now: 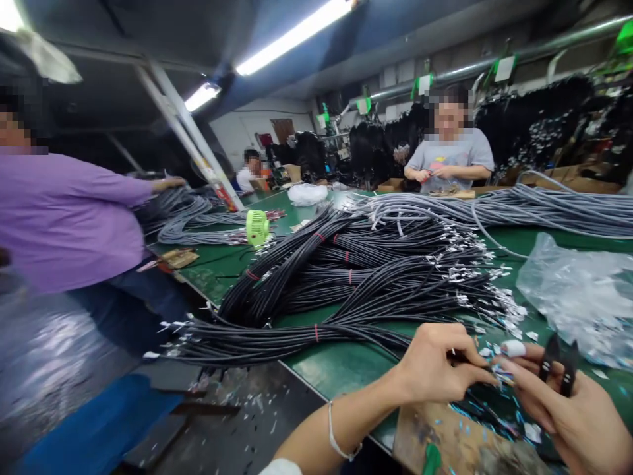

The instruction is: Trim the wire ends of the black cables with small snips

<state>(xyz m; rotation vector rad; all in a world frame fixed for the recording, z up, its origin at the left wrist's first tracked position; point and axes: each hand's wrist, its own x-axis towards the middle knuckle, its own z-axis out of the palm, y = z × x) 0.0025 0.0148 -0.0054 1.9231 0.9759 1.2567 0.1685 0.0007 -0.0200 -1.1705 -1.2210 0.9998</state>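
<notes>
My left hand (440, 363), a white band round its wrist, pinches the end of a black cable, where thin coloured wires (503, 376) fan out. Facing it, my right hand (578, 412) brings its thumb and fingertips to the same wires. A pair of black-bladed cutters (558, 366) is tucked in my right hand, its two blades apart and pointing up between the fingers. A white wrap (513, 348) covers one right fingertip. Beside my left hand lie bundles of black cables (316, 333) with red ties and white-tipped ends.
Grey cables (558, 208) run along the back of the green table (309, 379). A clear plastic bag (578, 297) lies at right, a wooden board (420, 435) below my hands. A green fan (257, 227) stands beyond the bundles. Co-workers are at left and across the table.
</notes>
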